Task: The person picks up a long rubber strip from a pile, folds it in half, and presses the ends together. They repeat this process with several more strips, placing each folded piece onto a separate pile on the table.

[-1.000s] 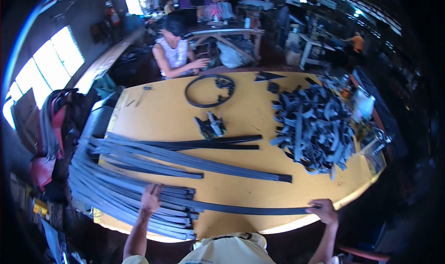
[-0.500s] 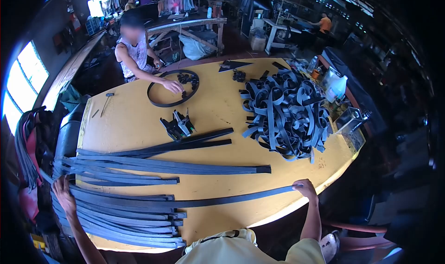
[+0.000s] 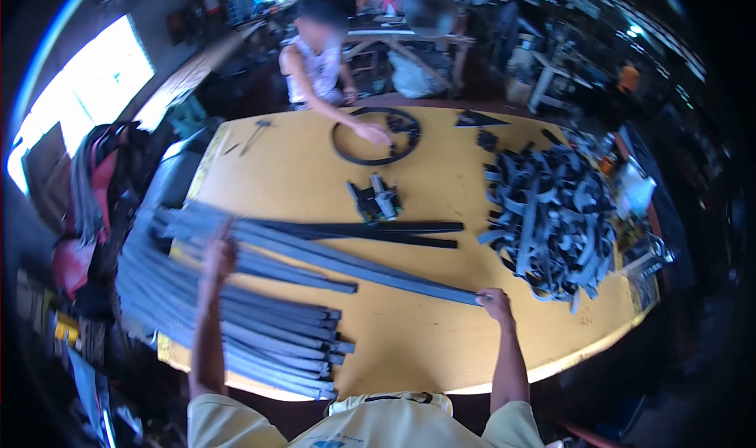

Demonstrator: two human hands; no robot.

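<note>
My right hand (image 3: 494, 303) is closed around the far end of a long dark strap (image 3: 394, 273) stretched diagonally across the table. My left hand (image 3: 222, 253) is over the straps on the left; motion smears its fingers. Below it, a front bundle of dark grey straps (image 3: 276, 331) lies with its ends toward the middle of the table. A shorter group of straps (image 3: 315, 275) sits between that bundle and the stretched strap. Beyond them rest two black straps (image 3: 417, 228).
A heap of curled dark straps (image 3: 543, 220) covers the table's right side. Black clamp-like pieces (image 3: 374, 200) lie mid-table. Across from me, a person's hand (image 3: 372, 133) reaches into a black hoop (image 3: 337, 145). A hammer (image 3: 256, 133) lies at the far left.
My right hand has brought its strap end away from the front bundle to the middle group. My left hand has moved away from me and right. The view has also shifted.
</note>
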